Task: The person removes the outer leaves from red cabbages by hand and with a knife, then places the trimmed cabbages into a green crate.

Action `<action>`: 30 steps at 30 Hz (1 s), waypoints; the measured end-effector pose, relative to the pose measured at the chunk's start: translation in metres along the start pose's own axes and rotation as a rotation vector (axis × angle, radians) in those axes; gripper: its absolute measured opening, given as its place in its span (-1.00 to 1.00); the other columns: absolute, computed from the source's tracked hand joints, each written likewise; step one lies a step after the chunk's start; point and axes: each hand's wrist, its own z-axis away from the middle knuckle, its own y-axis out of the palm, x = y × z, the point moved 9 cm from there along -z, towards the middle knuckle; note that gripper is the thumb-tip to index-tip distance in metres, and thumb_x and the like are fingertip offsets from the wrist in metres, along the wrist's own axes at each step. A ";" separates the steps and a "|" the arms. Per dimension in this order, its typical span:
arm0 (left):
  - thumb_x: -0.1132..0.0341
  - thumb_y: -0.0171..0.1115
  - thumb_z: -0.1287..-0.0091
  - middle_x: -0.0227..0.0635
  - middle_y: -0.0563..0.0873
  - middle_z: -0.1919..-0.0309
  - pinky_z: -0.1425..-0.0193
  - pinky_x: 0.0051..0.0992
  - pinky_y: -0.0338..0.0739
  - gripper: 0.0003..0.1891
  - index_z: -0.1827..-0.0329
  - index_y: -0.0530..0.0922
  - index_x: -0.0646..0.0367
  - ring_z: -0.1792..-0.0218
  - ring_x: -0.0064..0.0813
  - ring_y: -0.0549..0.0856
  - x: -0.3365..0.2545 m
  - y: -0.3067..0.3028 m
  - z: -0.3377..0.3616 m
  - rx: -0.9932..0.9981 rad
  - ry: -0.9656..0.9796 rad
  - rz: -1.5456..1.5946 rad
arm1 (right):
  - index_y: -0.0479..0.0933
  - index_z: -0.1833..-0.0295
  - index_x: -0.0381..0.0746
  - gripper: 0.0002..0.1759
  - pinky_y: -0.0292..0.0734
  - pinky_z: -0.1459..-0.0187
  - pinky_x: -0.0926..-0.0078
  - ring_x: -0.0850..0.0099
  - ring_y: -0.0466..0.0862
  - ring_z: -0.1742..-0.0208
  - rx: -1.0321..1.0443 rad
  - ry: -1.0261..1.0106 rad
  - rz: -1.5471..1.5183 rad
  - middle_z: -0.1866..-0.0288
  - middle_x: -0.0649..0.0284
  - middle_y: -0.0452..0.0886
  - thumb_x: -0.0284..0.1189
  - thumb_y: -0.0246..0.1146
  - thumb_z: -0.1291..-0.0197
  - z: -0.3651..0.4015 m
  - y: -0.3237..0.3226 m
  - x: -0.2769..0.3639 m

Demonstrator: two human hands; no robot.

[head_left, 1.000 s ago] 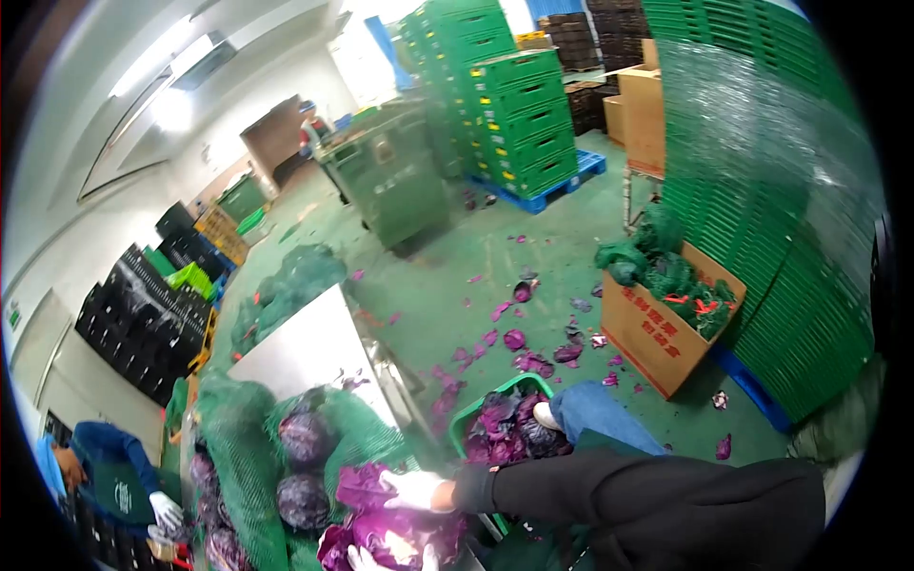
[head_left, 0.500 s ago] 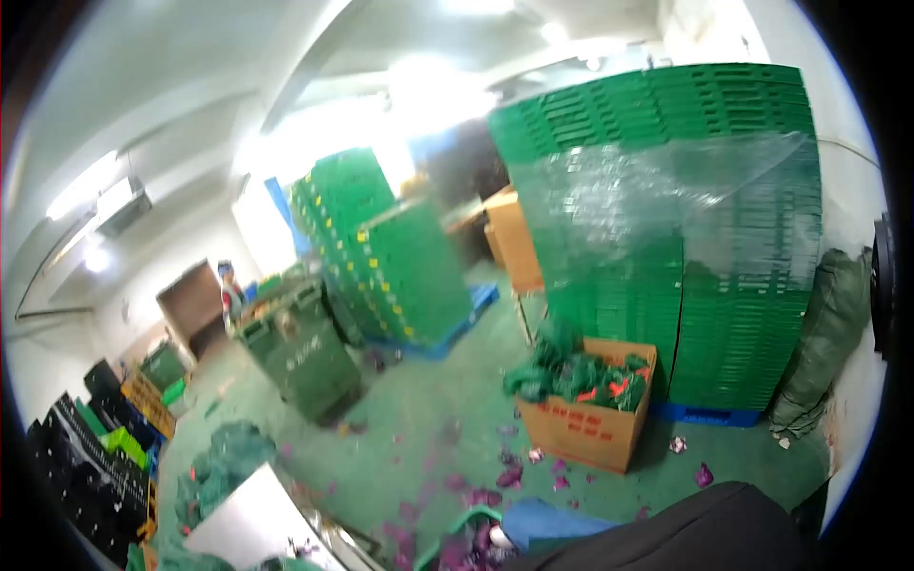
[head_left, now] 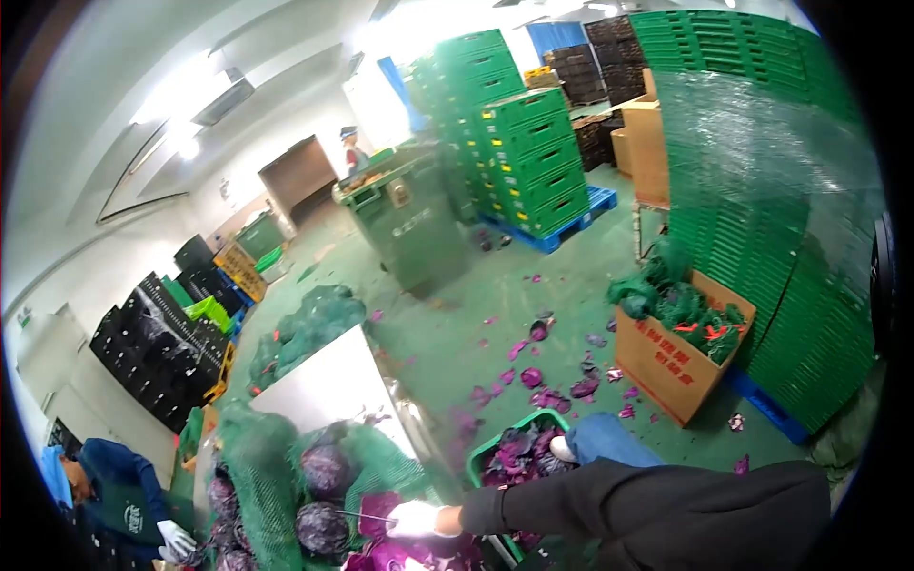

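My right hand (head_left: 419, 521), in a white glove and a black sleeve, reaches in from the right over the work surface. It is closed on a knife (head_left: 366, 516), whose thin blade points left toward the purple cabbages. One red cabbage (head_left: 322, 529) lies by the blade tip, and another cabbage (head_left: 328, 471) sits just behind it. Loose purple leaves (head_left: 379, 512) lie beside and below the hand. Green mesh bags (head_left: 257, 476) lie around the cabbages, with more heads showing inside. My left hand is out of view.
A co-worker's gloved hand (head_left: 176, 541) touches a cabbage at lower left. A green crate (head_left: 479, 459) of leaves stands on the floor, a blue-clothed limb over it. Beyond are a carton (head_left: 657, 366) of mesh bags, a wheeled bin (head_left: 405, 228) and stacked green crates (head_left: 538, 162). Leaves litter the floor.
The view has swung left and down, so the scene sits further right and higher. My right hand with the knife, the cabbages and the co-worker have come into sight.
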 end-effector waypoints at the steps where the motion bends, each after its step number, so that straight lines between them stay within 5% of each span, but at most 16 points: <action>1: -0.07 0.59 -0.07 0.32 0.09 -0.51 -0.48 0.18 0.22 0.06 -0.54 0.19 0.25 -0.46 0.35 0.19 0.002 0.003 0.001 -0.018 -0.006 -0.007 | 0.67 0.15 -0.25 -0.69 0.57 0.16 0.25 0.25 0.68 0.31 0.108 0.095 -0.017 0.33 0.14 0.71 -0.22 0.24 -0.24 -0.004 0.009 -0.006; 2: -0.08 0.59 -0.06 0.32 0.08 -0.52 -0.48 0.19 0.21 0.08 -0.55 0.18 0.25 -0.47 0.36 0.18 0.004 0.006 0.001 -0.033 -0.009 -0.009 | 0.66 0.04 -0.22 -0.63 0.56 0.05 0.24 0.19 0.67 0.18 0.214 0.194 -0.029 0.21 0.13 0.72 -0.16 0.22 -0.27 -0.006 0.015 -0.013; 3: -0.09 0.59 -0.05 0.30 0.10 -0.51 -0.48 0.20 0.20 0.09 -0.54 0.18 0.24 -0.46 0.35 0.18 0.005 0.008 0.001 -0.041 -0.008 -0.011 | 0.68 0.22 -0.24 -0.77 0.55 0.30 0.30 0.35 0.65 0.48 0.168 0.139 -0.064 0.49 0.22 0.68 -0.31 0.23 -0.23 -0.010 0.010 -0.007; 9: -0.09 0.59 -0.05 0.27 0.19 -0.47 -0.47 0.18 0.20 0.06 -0.52 0.21 0.26 -0.44 0.31 0.22 -0.005 0.003 -0.005 -0.084 0.013 -0.012 | 0.61 0.04 -0.21 -0.69 0.59 0.14 0.19 0.09 0.72 0.14 0.238 0.044 0.210 0.15 0.05 0.72 -0.46 0.33 -0.05 -0.010 0.013 0.000; 12: -0.07 0.59 -0.05 0.26 0.21 -0.46 -0.47 0.17 0.21 0.05 -0.51 0.23 0.27 -0.44 0.30 0.24 -0.006 0.003 -0.006 -0.078 0.014 -0.007 | 0.55 -0.05 -0.20 -0.61 0.60 0.12 0.16 0.02 0.71 0.14 0.295 0.157 0.355 0.11 0.04 0.71 -0.46 0.34 -0.04 -0.019 0.021 -0.008; 16: -0.06 0.60 -0.05 0.24 0.21 -0.47 -0.46 0.15 0.23 0.05 -0.51 0.23 0.28 -0.43 0.29 0.25 -0.004 0.004 -0.011 -0.062 0.029 0.017 | 0.50 -0.03 -0.27 -0.62 0.54 0.04 0.12 0.04 0.66 0.05 0.378 0.124 0.220 0.09 0.03 0.67 -0.43 0.32 -0.07 -0.014 0.021 -0.010; 18: -0.03 0.59 -0.08 0.17 0.22 -0.48 -0.47 0.13 0.23 0.02 -0.51 0.22 0.27 -0.44 0.23 0.27 -0.013 0.000 -0.016 -0.081 0.005 0.029 | 0.50 -0.04 -0.27 -0.61 0.54 -0.02 0.10 0.02 0.65 0.02 0.365 -0.110 0.081 0.06 0.02 0.67 -0.42 0.32 -0.07 -0.011 0.009 0.001; 19: -0.04 0.64 0.05 0.16 0.16 -0.47 -0.49 0.19 0.13 0.10 -0.50 0.18 0.19 -0.48 0.20 0.17 0.008 0.019 -0.012 -0.104 0.005 0.070 | 0.51 0.20 -0.27 -0.81 0.54 0.28 0.19 0.14 0.60 0.39 0.166 -0.237 -0.081 0.40 0.09 0.63 -0.43 0.31 -0.11 -0.008 -0.005 0.006; 21: 0.07 0.62 0.00 0.12 0.20 -0.48 -0.53 0.11 0.12 0.07 -0.52 0.16 0.25 -0.49 0.19 0.19 -0.002 0.012 -0.020 0.018 -0.085 0.106 | 0.50 0.19 -0.31 -0.71 0.55 0.23 0.03 -0.07 0.65 0.24 0.161 -0.149 0.360 0.32 -0.04 0.63 -0.32 0.33 -0.13 -0.015 0.000 -0.004; 23: 0.10 0.59 -0.01 0.12 0.14 -0.51 -0.56 0.10 0.07 0.08 -0.55 0.12 0.23 -0.51 0.19 0.15 0.014 0.017 -0.009 0.064 -0.090 0.104 | 0.48 0.07 -0.30 -0.60 0.53 0.11 -0.05 -0.12 0.66 0.12 0.230 -0.090 0.336 0.19 -0.13 0.64 -0.25 0.37 -0.14 -0.021 0.021 -0.041; 28: 0.05 0.62 0.00 0.15 0.06 -0.55 -0.60 0.05 0.00 0.21 -0.60 -0.02 0.26 -0.57 0.15 0.07 0.037 0.022 -0.001 0.069 -0.149 0.191 | 0.49 -0.08 -0.31 -0.49 0.51 -0.10 0.12 -0.07 0.64 -0.06 0.334 0.058 0.355 0.00 -0.13 0.64 -0.11 0.29 -0.24 -0.027 0.007 -0.030; 29: 0.03 0.62 0.00 0.16 0.06 -0.55 -0.61 0.03 -0.01 0.24 -0.61 -0.06 0.29 -0.57 0.14 0.07 0.037 0.024 0.002 0.070 -0.152 0.163 | 0.52 -0.17 -0.18 -0.52 0.54 -0.06 0.21 0.12 0.69 0.00 0.319 0.140 0.368 0.10 0.06 0.71 -0.12 0.29 -0.26 -0.025 -0.004 -0.023; 30: 0.01 0.62 0.00 0.19 0.06 -0.54 -0.60 0.08 0.00 0.23 -0.60 -0.04 0.30 -0.56 0.18 0.07 0.037 0.024 0.000 0.062 -0.134 0.177 | 0.52 -0.17 -0.16 -0.55 0.56 0.02 0.21 0.15 0.71 0.07 0.314 0.093 0.338 0.14 0.04 0.70 -0.10 0.24 -0.32 -0.022 -0.013 -0.004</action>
